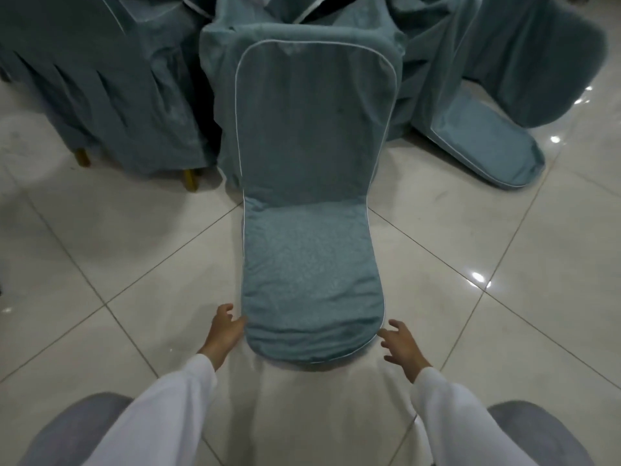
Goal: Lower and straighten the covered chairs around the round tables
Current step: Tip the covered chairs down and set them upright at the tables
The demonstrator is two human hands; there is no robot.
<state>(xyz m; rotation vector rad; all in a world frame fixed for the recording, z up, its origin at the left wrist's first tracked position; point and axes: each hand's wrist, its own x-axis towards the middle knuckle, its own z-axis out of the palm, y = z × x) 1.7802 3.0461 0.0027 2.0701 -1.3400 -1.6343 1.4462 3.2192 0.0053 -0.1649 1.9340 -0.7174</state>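
Your white sleeves (161,418) reach forward; your left hand (225,332), fingers spread, touches the teal covered chair's (311,230) near left corner, your right hand (401,344) spread just beside the right corner, chair centred on the tile floor (470,264).

Left hand (225,331) touching covered chair (312,230); right hand (401,344) beside.

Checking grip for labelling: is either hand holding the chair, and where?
Nothing is gripped. The left hand touches the chair back's top corner with spread fingers; the right hand hovers open beside the opposite corner.
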